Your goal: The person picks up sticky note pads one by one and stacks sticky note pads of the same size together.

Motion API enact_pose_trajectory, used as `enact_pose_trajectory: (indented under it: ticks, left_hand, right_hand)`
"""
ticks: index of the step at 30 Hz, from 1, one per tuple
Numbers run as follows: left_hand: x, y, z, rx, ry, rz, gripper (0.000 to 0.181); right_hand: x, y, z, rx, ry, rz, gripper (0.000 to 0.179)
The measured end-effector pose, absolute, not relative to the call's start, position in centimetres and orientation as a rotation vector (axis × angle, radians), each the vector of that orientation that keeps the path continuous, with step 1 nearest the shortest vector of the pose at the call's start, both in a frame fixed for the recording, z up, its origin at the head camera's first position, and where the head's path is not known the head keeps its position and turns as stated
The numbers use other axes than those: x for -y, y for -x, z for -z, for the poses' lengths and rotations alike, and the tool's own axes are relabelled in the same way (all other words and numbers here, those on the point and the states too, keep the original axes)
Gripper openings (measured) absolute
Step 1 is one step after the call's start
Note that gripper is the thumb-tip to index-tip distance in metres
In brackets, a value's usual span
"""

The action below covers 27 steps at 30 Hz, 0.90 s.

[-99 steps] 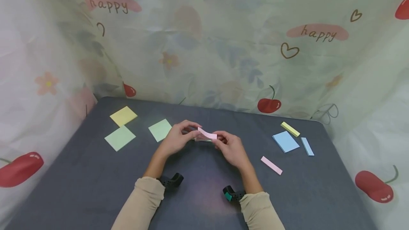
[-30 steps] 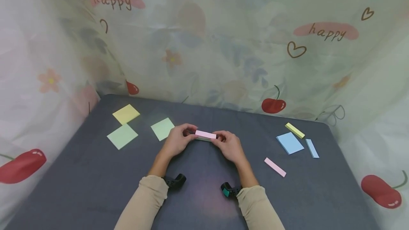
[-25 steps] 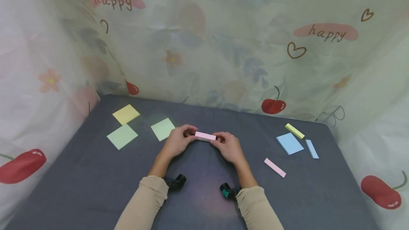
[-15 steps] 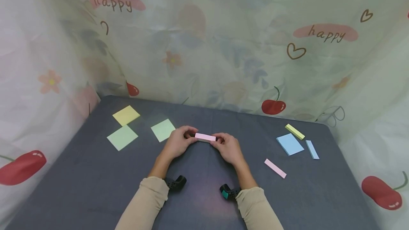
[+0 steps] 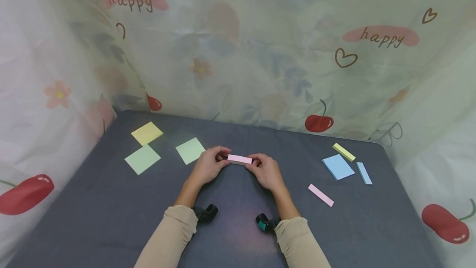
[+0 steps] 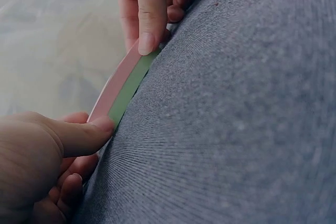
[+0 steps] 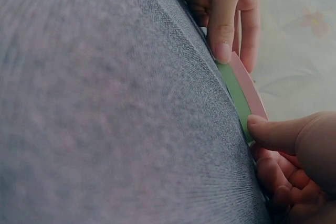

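A narrow pink sticky note pad (image 5: 239,159) lies on top of a green sticky note pad (image 6: 128,88), long edges lined up, low over the grey cloth. My left hand (image 5: 209,163) pinches the left end of this stack between thumb and fingers. At the other end my right hand (image 5: 266,171) pinches the same stack. Seen from the right wrist, both thumbs press on the near long side, where the pink layer (image 7: 249,88) sits over the green one. The fingers behind the stack are partly hidden.
At left lie a yellow square note (image 5: 147,134) and two green squares (image 5: 142,159). On the right are a blue square pad (image 5: 338,167), a yellow strip (image 5: 343,152), a blue strip (image 5: 364,173) and a pink strip (image 5: 321,195). A printed curtain (image 5: 238,53) encloses the table's back and sides.
Earlier the pink pad was bent, with a gap between it and the thing beneath. It has come down flat onto the green pad. In the last half second the hands have hardly moved.
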State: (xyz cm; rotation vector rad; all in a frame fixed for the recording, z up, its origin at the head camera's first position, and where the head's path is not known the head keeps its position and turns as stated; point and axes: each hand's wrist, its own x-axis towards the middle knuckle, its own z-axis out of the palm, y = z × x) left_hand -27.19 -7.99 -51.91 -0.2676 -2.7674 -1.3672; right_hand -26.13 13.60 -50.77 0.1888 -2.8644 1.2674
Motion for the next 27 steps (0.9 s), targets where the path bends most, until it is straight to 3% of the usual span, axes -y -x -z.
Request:
enact_pose_trajectory:
  ticks: [27]
  left_hand:
    - [8.05,27.4,51.83,2.83,0.358,1.25,0.023]
  right_hand:
    - [-13.4,26.0,50.68,2.869,-0.225,-1.202,0.022]
